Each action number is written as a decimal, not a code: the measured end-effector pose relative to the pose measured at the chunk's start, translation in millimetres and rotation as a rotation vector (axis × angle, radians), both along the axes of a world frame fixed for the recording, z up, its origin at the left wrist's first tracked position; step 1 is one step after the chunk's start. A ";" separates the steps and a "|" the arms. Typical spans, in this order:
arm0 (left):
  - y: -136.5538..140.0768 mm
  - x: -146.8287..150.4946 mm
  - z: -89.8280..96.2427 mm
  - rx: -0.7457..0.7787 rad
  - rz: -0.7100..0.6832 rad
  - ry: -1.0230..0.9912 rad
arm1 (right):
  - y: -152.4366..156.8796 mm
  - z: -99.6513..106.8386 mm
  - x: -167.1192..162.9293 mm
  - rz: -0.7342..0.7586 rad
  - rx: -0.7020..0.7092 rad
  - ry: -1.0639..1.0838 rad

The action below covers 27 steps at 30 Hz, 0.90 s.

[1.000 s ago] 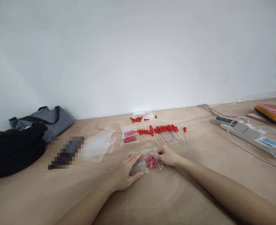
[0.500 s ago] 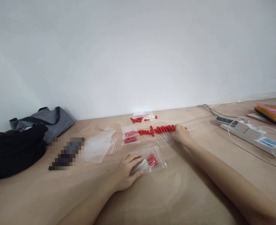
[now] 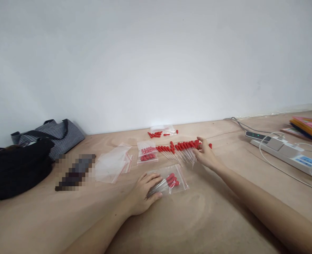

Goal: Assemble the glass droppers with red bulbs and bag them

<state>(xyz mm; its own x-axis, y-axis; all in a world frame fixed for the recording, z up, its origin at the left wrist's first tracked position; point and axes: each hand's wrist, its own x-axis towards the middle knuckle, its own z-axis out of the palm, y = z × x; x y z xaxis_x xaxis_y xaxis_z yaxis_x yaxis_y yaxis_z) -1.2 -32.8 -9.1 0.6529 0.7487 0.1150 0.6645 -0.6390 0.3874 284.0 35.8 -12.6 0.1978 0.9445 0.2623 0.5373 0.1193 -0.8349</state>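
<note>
My left hand [image 3: 145, 192] lies across a clear zip bag [image 3: 182, 180], its fingers stretched out and pressing the bag onto the table. Inside that bag are several droppers [image 3: 172, 180] with red rubber bulbs and clear tubes, their tube ends partly under my fingers. At the right end of a row of droppers [image 3: 182, 146], my right hand [image 3: 206, 155] has its index finger and thumb about one dropper [image 3: 196, 144]. The row lies with red bulbs to the back and thin tubes pointing toward me. Its other fingers are partly hidden.
A filled zip bag [image 3: 147, 153] of droppers lies left of the row, beside flat zip bags [image 3: 111, 165]. Loose red bulbs [image 3: 154, 134] and another bag lie near the wall. A power strip [image 3: 291, 153] with cables is right; black [image 3: 21, 169] and striped bags [image 3: 68, 137] are left.
My right hand has drawn slightly toward me and turned, so its index finger and thumb now show around a dropper. The left hand stays on the bag.
</note>
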 end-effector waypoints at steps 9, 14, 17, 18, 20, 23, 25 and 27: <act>-2.4 1.6 4.4 0.000 0.005 0.011 | -40.2 -22.4 -40.7 0.094 0.018 0.678; -3.8 4.1 8.8 -0.017 0.013 0.012 | -43.1 -18.0 -52.6 0.150 -0.060 0.792; -4.1 4.5 9.7 -0.031 0.013 0.013 | -48.7 -17.5 -59.6 0.253 -0.159 0.759; -4.0 4.4 9.4 -0.034 0.013 0.014 | -50.3 -17.2 -61.2 0.291 -0.198 0.730; -3.6 3.9 8.1 -0.041 0.017 0.019 | -52.0 -16.2 -62.9 0.363 -0.260 0.663; -2.9 3.3 6.1 -0.049 0.018 0.026 | -51.6 -13.6 -62.6 0.451 -0.291 0.596; -2.8 3.4 5.6 -0.049 0.019 0.026 | -50.0 -12.4 -61.5 0.512 -0.323 0.572; -2.8 3.7 5.7 -0.051 0.023 0.029 | -47.8 -12.1 -60.4 0.569 -0.371 0.554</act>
<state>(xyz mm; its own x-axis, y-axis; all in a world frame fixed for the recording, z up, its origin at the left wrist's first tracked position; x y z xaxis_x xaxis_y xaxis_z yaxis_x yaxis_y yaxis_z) 2.5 -35.6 -3.4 0.6379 0.7680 0.0574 0.6903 -0.6032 0.3997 223.7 -12.0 -24.7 -0.3220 0.9437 -0.0761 -0.0154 -0.0855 -0.9962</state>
